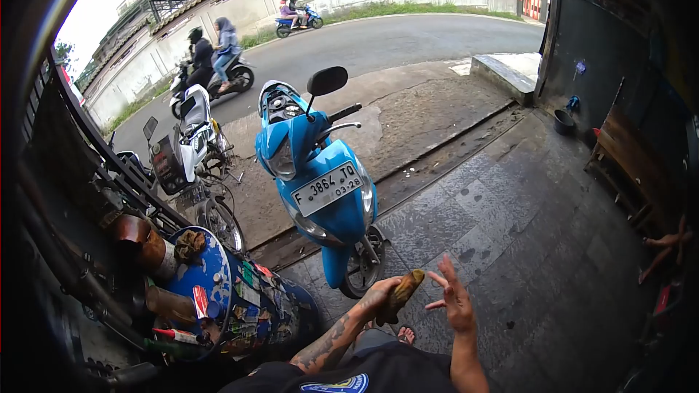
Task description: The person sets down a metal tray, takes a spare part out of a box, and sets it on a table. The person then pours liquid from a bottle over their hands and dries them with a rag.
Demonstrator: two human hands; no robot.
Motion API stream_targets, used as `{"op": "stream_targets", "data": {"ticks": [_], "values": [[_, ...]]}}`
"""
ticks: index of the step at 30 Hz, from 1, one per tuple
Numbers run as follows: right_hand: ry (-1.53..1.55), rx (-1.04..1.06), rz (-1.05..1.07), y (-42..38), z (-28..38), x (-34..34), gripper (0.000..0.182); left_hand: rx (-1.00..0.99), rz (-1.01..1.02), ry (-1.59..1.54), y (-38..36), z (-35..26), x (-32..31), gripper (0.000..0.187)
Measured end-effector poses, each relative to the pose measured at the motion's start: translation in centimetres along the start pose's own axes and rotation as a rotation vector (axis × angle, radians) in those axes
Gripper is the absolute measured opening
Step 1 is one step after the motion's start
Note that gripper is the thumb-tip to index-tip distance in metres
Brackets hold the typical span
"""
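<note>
My left hand (378, 298) is closed around a brownish, elongated dirty object (400, 295), held out low in front of me; what it is cannot be made out. My right hand (455, 298) hovers just right of it with fingers spread and nothing in it. My tattooed left forearm (328, 342) runs down to my dark shirt. A sandalled foot (406, 335) shows below the hands on the grey paved floor (510, 247). A blue scooter (317, 175) stands parked just beyond my left hand, its front wheel close to it.
A blue sticker-covered drum (233, 298) with bottles and cans sits at lower left. A white motorcycle (189, 145) stands left of the scooter. Riders on motorbikes pass on the road (378, 44). A wooden bench (633, 167) lines the dark right wall; another person's hand (666, 241) shows there.
</note>
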State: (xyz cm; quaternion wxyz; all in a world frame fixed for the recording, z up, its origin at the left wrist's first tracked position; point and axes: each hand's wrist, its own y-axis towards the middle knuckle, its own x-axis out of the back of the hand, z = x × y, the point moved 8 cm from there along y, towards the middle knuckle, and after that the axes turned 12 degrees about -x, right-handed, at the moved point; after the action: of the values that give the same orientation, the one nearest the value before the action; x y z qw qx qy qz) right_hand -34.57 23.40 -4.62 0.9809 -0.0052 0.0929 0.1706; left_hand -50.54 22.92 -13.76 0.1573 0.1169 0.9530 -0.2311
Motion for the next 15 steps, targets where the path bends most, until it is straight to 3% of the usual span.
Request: {"op": "stream_targets", "data": {"ticks": [2,3,5,8,10,12,14,15], "values": [[0.029,-0.033,0.118,0.1,-0.2,-2.3,0.056,0.002,0.051,-0.217,0.3,0.4,-1.1,0.041],[0.064,-0.067,0.234,0.0,-0.3,-3.6,0.058,0.002,0.057,-0.216,0.3,0.2,-1.2,0.041],[0.089,-0.115,0.241,0.0,-0.4,-3.2,0.060,-0.050,0.204,-0.212,0.0,-0.7,-1.9,0.041],[0.081,-0.200,0.263,-0.4,-0.9,-2.7,0.065,-0.118,0.268,-0.060,-0.2,-1.5,-2.6,0.041],[0.092,-0.220,0.387,-0.9,-1.0,-3.7,0.065,-0.106,0.192,-0.123,1.2,-1.2,-0.9,0.042],[0.081,-0.206,0.387,-0.9,-0.9,-4.2,0.065,-0.139,0.284,-0.080,1.0,-1.4,-1.9,0.039],[0.021,-0.311,0.367,-0.7,-1.6,-4.0,0.063,-0.038,0.585,-0.082,-0.8,-1.2,-5.5,0.037],[0.161,-0.359,0.346,-0.5,-1.5,-3.3,0.062,0.003,0.455,-0.100,-0.2,0.2,-4.9,0.036]]}}
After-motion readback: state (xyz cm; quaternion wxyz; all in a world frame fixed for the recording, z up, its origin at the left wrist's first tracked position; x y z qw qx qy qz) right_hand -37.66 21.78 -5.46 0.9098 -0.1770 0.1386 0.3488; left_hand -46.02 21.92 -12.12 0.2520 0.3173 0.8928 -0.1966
